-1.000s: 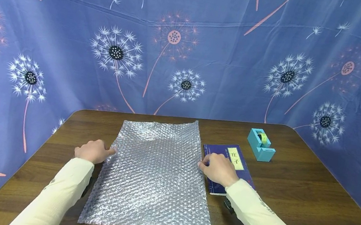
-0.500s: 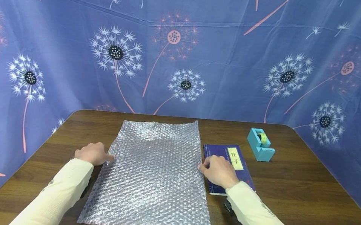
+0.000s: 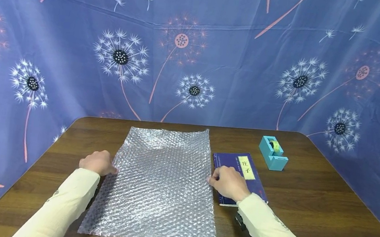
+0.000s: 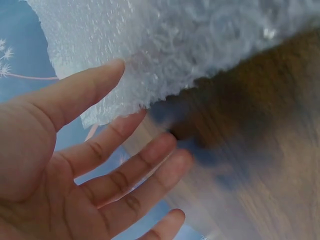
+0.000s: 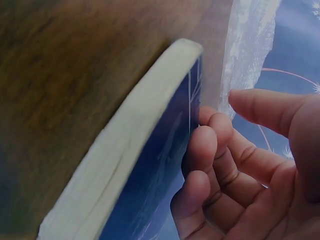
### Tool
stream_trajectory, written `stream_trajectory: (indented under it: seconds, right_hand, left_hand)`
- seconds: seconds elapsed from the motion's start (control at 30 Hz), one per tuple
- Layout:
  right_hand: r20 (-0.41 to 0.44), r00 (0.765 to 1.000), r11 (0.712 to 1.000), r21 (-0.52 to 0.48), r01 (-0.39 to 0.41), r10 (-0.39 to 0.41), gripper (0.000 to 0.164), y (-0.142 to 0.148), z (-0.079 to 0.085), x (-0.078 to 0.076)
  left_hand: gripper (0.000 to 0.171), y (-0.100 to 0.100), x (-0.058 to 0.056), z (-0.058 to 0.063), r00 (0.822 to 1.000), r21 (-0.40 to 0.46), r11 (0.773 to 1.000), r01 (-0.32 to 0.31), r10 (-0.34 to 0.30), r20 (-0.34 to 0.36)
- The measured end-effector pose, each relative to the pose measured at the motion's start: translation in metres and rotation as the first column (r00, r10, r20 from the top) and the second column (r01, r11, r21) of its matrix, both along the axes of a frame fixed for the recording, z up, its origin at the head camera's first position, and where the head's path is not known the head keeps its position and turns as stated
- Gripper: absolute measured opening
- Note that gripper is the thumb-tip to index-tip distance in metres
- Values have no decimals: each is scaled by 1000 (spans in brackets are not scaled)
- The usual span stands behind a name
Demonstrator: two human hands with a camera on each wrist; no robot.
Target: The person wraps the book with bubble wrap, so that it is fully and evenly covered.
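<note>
A sheet of clear bubble wrap (image 3: 160, 178) lies flat on the table, with its far right corner turned up. My left hand (image 3: 98, 162) is at its left edge; in the left wrist view the thumb (image 4: 95, 87) lies over the wrap and the other fingers (image 4: 142, 167) spread apart past the edge. My right hand (image 3: 229, 182) is at the opposite edge. In the right wrist view its thumb (image 5: 260, 105) reaches the wrap's border, while the loosely bent fingers (image 5: 202, 145) stay over a dark blue book (image 3: 254, 181), partly covering it.
A light blue tape dispenser (image 3: 277, 163) holding a yellow roll stands at the back right of the brown wooden table (image 3: 317, 215). Beyond the table's far edge hangs a blue curtain (image 3: 236, 96) with a dandelion print.
The near part of the bubble wrap has shifted slightly left. My left hand has come a little nearer along the edge; the right hand has barely moved. The book and dispenser stay put.
</note>
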State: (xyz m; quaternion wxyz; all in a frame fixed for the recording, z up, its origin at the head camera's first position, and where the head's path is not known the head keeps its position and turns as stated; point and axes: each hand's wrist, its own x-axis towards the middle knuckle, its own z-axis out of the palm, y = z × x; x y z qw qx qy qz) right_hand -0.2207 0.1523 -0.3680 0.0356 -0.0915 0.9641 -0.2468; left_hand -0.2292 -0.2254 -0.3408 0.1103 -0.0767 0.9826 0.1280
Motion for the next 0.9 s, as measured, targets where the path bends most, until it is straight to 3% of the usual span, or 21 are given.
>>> stream_trajectory:
  seconds: [0.13, 0.4, 0.9]
  right_hand:
    - [-8, 1000, 1000, 7, 0, 0, 20, -2, 2, 2]
    - [-12, 1000, 1000, 29, 3, -3, 23, -4, 4, 5]
    - [-38, 999, 999, 39, -17, 18, 25, -11, 2, 10]
  left_hand:
    - [32, 2, -5, -1, 1000, -14, 1000, 0, 0, -9]
    - [39, 4, -15, -1, 1000, -33, 999, -9, 9, -3]
    - [46, 7, -17, -2, 999, -47, 998, -32, 31, -15]
